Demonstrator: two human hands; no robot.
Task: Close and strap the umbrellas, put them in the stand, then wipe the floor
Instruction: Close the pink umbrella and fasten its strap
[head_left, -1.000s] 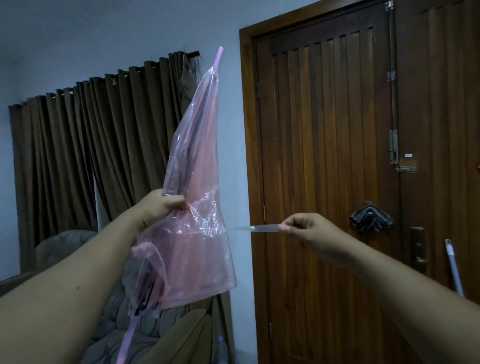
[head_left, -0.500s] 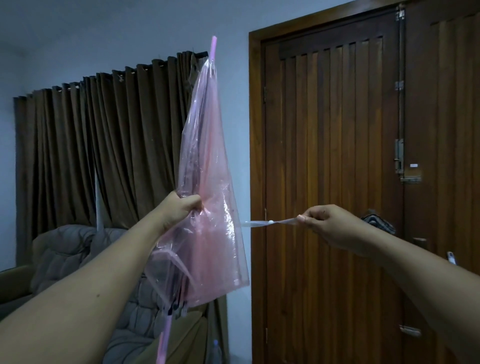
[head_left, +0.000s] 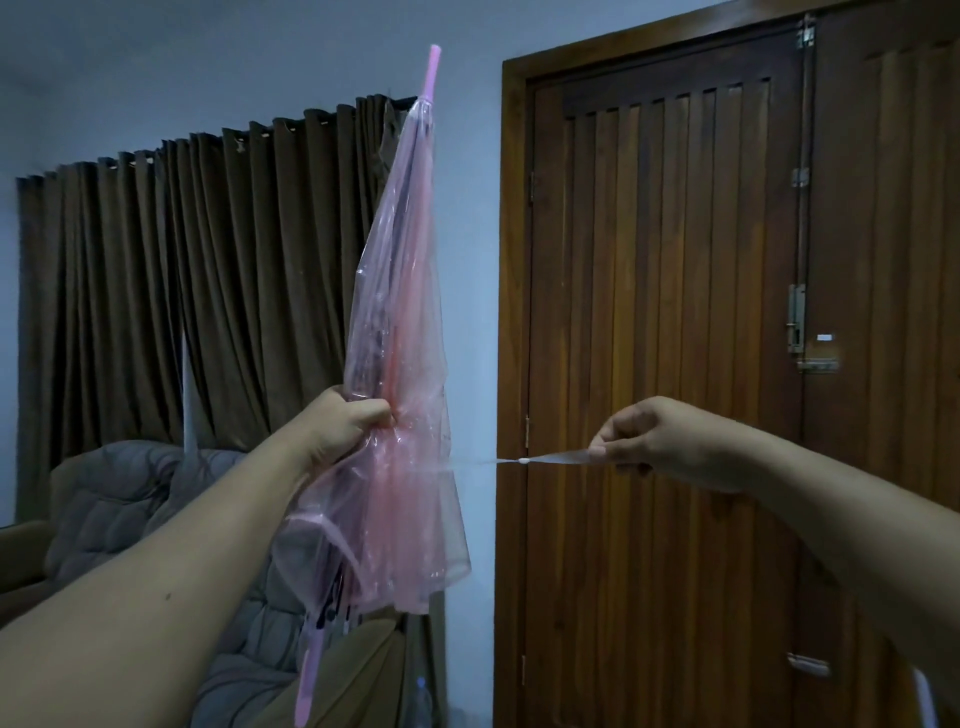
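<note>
A closed, see-through pink umbrella (head_left: 402, 312) stands almost upright in front of me, its pink tip at the top and its pink handle low at the bottom. My left hand (head_left: 345, 423) is shut around the gathered canopy at about mid-height. The umbrella's clear strap (head_left: 545, 459), with a small white snap on it, is stretched out level to the right. My right hand (head_left: 652, 441) pinches the strap's end in front of the door. No stand or floor is in view.
A brown wooden door (head_left: 665, 364) with latches fills the right side. Dark brown curtains (head_left: 208, 270) hang at the left. Below them sits a grey padded sofa (head_left: 119, 509) with cushions.
The umbrella has swung from leaning left to nearly upright and risen a little. My right hand keeps the strap pulled out to the right. The view has tilted slightly upward.
</note>
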